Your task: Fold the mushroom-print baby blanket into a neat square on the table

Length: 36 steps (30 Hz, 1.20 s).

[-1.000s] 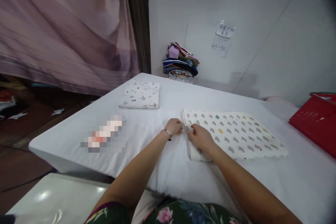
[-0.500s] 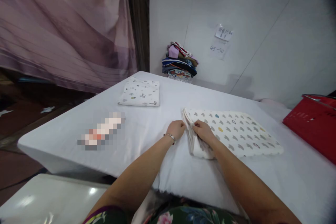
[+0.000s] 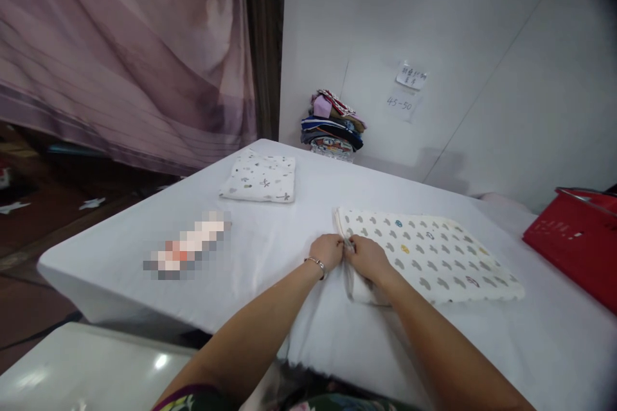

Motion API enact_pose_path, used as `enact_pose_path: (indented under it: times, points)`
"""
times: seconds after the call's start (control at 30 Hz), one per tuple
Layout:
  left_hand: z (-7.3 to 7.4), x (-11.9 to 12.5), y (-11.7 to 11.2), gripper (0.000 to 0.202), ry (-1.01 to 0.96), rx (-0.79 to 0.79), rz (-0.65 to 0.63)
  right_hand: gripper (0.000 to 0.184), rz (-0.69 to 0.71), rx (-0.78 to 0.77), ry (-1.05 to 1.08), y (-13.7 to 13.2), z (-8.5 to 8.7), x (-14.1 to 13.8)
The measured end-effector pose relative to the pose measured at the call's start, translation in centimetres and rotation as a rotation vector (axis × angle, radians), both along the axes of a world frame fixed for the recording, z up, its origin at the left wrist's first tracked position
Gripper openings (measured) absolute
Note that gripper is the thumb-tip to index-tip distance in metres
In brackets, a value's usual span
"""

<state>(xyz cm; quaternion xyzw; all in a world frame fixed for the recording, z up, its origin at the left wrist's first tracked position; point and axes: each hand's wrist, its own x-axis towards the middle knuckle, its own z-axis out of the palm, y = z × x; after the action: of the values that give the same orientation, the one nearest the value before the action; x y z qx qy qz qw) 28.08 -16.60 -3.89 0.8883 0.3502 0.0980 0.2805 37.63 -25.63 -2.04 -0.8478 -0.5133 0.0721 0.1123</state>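
A folded white cloth with grey cloud-like prints (image 3: 424, 250) lies on the right half of the table. At its left edge, my left hand (image 3: 326, 252) is closed, fingertips pinching the layered border. My right hand (image 3: 367, 258) grips the same edge from the cloth's side, its fingers closed on the fabric. The two hands almost touch, and the pinched fabric between them is partly hidden by the fingers. Farther back on the left rests a second folded white cloth with small plant prints (image 3: 260, 178), apart from both hands.
The table wears a white cover (image 3: 270, 250). A pixelated item (image 3: 187, 247) lies at the left. Folded clothes are stacked (image 3: 333, 125) by the wall, below paper notes (image 3: 407, 87). A red bag (image 3: 573, 237) stands at the right, and a white glossy surface (image 3: 96, 366) is lower left.
My right hand has moved left along the cloth's edge, so the hands are now closer together. The whole view has shifted slightly, with everything sitting lower.
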Motion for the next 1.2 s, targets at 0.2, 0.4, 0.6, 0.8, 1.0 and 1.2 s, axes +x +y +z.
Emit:
enact_pose_path:
  times: [0.2,0.4,0.6,0.8,1.0,1.2]
  points:
    - [0.0,-0.3,0.4,0.028,-0.034,-0.024,-0.047,0.02,-0.017,-0.026,-0.037,0.6,0.0,0.3]
    - [-0.5,-0.3,1.2,0.027,-0.04,-0.014,0.018,0.022,-0.115,0.19,0.488,-0.3,-1.3,3.1]
    - [-0.5,-0.1,0.4,0.026,-0.013,0.071,0.031,0.021,-0.12,0.274,0.626,-0.6,-1.9,3.2]
    - [-0.8,0.0,0.0,0.027,0.01,0.135,0.021,0.026,-0.057,0.225,0.54,-0.8,-0.9,2.3]
    - [-0.6,-0.1,0.4,0.027,-0.008,0.141,0.046,0.023,0.127,0.319,0.136,-1.8,-1.0,0.8]
    - [-0.2,-0.1,0.5,0.028,-0.036,0.14,0.055,0.021,0.266,0.193,0.077,-2.1,-0.7,0.2]
